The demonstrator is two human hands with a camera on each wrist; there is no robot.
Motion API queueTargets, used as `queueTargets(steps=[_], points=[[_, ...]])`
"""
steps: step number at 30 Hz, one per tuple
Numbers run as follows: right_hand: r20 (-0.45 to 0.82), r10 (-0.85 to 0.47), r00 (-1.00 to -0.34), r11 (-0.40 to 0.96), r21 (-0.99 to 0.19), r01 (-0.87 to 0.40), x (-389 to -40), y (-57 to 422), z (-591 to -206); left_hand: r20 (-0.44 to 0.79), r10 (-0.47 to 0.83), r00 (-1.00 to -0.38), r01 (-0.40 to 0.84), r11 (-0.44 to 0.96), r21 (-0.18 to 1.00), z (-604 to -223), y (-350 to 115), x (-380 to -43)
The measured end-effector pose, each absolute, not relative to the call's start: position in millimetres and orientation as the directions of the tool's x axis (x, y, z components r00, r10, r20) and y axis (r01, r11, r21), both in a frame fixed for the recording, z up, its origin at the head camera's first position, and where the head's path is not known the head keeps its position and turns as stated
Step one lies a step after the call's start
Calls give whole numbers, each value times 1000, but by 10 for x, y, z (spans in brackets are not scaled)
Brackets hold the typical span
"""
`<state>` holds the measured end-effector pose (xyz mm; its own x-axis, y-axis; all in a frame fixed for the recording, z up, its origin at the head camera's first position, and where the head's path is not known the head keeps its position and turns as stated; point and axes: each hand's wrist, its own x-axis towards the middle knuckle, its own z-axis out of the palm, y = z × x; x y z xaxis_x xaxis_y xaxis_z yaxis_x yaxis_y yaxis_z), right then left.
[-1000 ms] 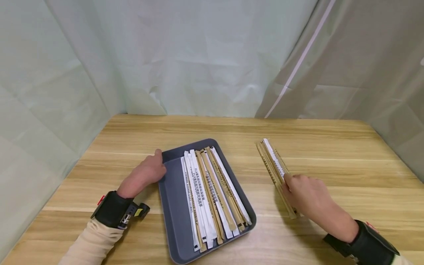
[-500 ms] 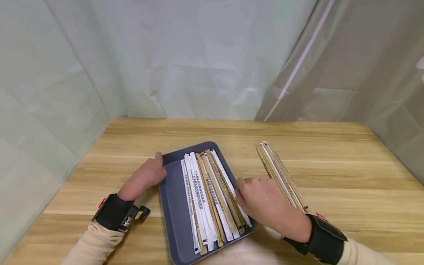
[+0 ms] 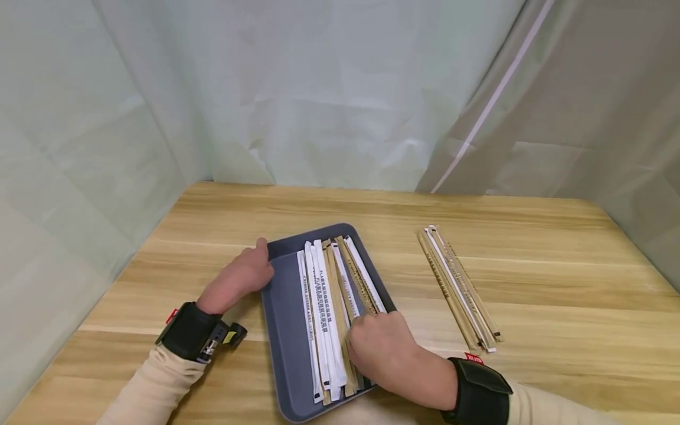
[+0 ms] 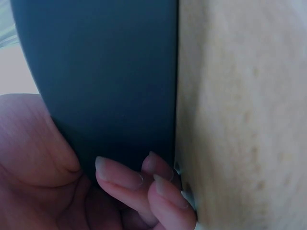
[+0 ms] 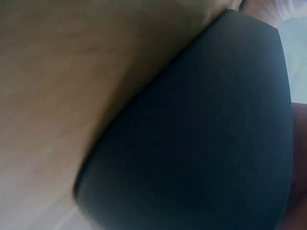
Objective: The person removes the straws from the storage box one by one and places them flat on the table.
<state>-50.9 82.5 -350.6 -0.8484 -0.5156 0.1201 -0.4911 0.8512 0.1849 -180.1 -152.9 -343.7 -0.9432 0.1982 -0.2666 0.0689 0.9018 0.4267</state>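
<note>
A dark grey tray point(image 3: 287, 360) lies at an angle on the table, its right part filled with paper-wrapped straws point(image 3: 323, 319), white and brown. My left hand point(image 3: 241, 276) grips the tray's far left corner; in the left wrist view its fingers point(image 4: 168, 203) curl against the outer wall. Over the near right part of the tray, my right hand point(image 3: 383, 353) bends its fingers down around some of the straws. Its fingertips are hidden in the head view. The right wrist view mostly shows the tray's outer wall point(image 5: 201, 129), with little of the hand.
To the right of the tray, a small bundle of wrapped straws point(image 3: 458, 289), brown and white, lies on the wooden table point(image 3: 552, 283). Pale curtains point(image 3: 340, 106) hang behind the table and along both sides.
My right hand has left the bundle on the table and moved left into the tray. Straws there have shifted, baring a strip of tray floor. The left hand has stayed at its corner.
</note>
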Motion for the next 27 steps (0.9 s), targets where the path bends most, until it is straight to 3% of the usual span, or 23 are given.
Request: queueTargets(steps=[5,10,17,27], points=[[92,-492,-866,869,120,-481,-522,833,-3443,-274,199,-941,64,900,431,-3455,-1501,-1811],[255,-471,-845,877,25,-481,-571,971,-3280,-273,199,-941,64,899,433,-3447,-1489,-1826],[409,-445,-797,884,58,-464,-622,1096,-3093,-273,193,-942,59,899,433,-3437,-1505,-1820],[408,-450,-795,876,28,-482,-620,1230,-3127,-294,184,-938,44,904,426,-3438,-1528,-1817]])
